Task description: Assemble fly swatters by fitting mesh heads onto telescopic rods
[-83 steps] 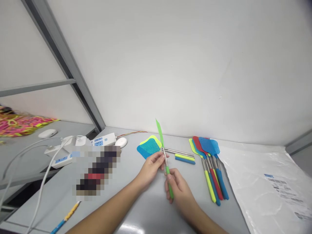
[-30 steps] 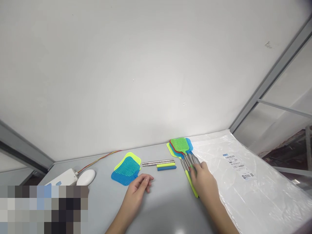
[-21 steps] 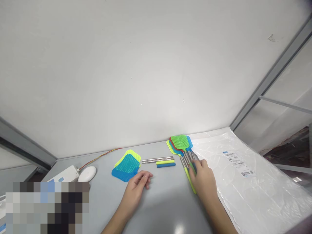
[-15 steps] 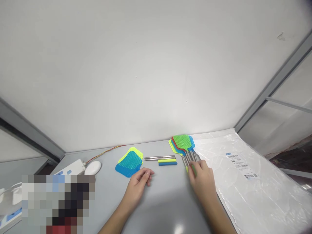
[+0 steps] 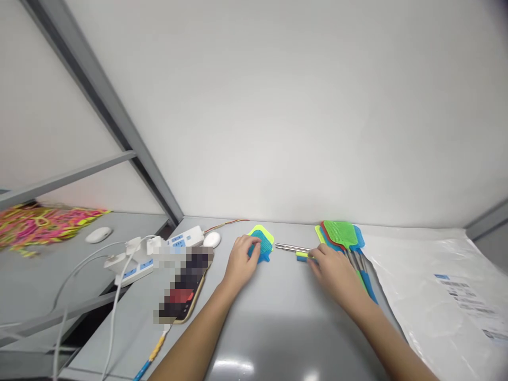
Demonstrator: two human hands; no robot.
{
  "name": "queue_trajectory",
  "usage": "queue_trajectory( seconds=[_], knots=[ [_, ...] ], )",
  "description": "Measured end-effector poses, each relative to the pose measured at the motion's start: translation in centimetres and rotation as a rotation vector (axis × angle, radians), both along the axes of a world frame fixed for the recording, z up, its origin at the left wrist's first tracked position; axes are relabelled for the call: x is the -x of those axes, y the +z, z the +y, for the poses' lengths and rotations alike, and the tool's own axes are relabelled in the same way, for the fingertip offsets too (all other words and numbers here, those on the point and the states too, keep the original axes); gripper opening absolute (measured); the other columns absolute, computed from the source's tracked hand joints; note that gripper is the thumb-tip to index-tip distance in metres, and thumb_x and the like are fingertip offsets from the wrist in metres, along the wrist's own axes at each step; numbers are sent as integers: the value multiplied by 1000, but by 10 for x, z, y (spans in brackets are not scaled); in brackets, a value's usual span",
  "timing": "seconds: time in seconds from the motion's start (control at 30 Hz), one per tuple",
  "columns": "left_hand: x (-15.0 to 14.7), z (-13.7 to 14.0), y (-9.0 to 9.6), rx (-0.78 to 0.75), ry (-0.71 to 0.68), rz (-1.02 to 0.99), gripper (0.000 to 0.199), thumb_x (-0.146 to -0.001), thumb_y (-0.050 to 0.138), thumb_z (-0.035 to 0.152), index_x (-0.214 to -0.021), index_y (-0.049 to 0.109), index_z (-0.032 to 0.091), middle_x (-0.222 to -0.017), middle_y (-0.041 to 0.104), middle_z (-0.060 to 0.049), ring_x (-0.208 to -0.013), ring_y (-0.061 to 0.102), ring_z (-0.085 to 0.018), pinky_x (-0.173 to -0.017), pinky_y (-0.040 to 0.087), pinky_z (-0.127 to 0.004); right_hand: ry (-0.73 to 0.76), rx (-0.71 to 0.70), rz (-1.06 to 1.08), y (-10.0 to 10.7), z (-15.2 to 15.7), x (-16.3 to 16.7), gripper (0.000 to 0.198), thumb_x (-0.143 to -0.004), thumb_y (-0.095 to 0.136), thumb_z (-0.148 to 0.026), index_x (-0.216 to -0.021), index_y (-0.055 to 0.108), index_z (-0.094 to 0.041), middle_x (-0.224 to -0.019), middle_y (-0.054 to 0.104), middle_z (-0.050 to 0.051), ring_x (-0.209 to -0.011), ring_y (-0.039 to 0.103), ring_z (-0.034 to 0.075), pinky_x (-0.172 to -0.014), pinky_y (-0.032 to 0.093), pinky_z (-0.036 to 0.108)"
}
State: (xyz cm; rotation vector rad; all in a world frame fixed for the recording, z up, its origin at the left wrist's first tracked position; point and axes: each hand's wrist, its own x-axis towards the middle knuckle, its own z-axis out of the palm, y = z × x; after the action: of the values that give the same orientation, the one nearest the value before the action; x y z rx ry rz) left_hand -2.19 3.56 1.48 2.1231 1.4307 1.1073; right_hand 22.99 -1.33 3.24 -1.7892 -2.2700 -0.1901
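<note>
Resting on the bench (image 5: pixel 278 317), left hand (image 5: pixel 240 262) loosely pinches mesh heads (image 5: pixel 262 244); right hand (image 5: pixel 335 270) fingertips close on sleeves (image 5: pixel 302 256).

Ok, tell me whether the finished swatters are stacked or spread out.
Stacked: the swatters overlap, green head on top, handles bunched beside the right hand.

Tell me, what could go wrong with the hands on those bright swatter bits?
The right hand reaches the small handle sleeves beside the metal rods; a nudge could roll them away. The left hand covers the loose swatter heads, which might slide toward the power strip.
</note>
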Motion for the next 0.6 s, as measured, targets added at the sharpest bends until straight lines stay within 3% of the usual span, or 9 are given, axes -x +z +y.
queue_trajectory(
  seconds=[0.13, 0.23, 0.43, 0.6],
  knots=[
    [6, 0, -6, -17, 45, 218, 47, -80, 48, 14, -127, 49, 22, -128, 47, -11, -117, 42, -26, -99, 34, -43, 9, 1, 3, -6, 10, 7, 19, -93, 44, -26, -91, 63, -21, -87, 58, 4, -75, 55, 18, -66, 33, 30],
    [6, -4, -8, 5, 14, 343, 58, -79, 49, 13, -135, 41, 26, -142, 35, -10, -130, 31, -28, -106, 27, -47, -25, -17, -12, -19, 10, 9, 20, -93, 44, -27, -91, 63, -21, -88, 57, 4, -81, 55, 20, -67, 32, 31],
    [9, -10, -7, 112, 15, 480, 58, -85, 49, 28, -141, 32, 29, -152, 21, -9, -139, 16, -32, -108, 19, -55, -29, 19, -59, -24, 31, 4, 23, -93, 41, -24, -92, 63, -22, -90, 57, 6, -83, 55, 20, -64, 31, 30],
    [5, -14, -7, 129, 62, 541, 57, -86, 49, 33, -140, 32, 28, -151, 23, -12, -137, 21, -33, -107, 13, -60, -38, 171, -18, -12, 65, 1, 22, -90, 45, -27, -88, 66, -21, -90, 60, 5, -77, 56, 17, -58, 30, 27]
  ],
)
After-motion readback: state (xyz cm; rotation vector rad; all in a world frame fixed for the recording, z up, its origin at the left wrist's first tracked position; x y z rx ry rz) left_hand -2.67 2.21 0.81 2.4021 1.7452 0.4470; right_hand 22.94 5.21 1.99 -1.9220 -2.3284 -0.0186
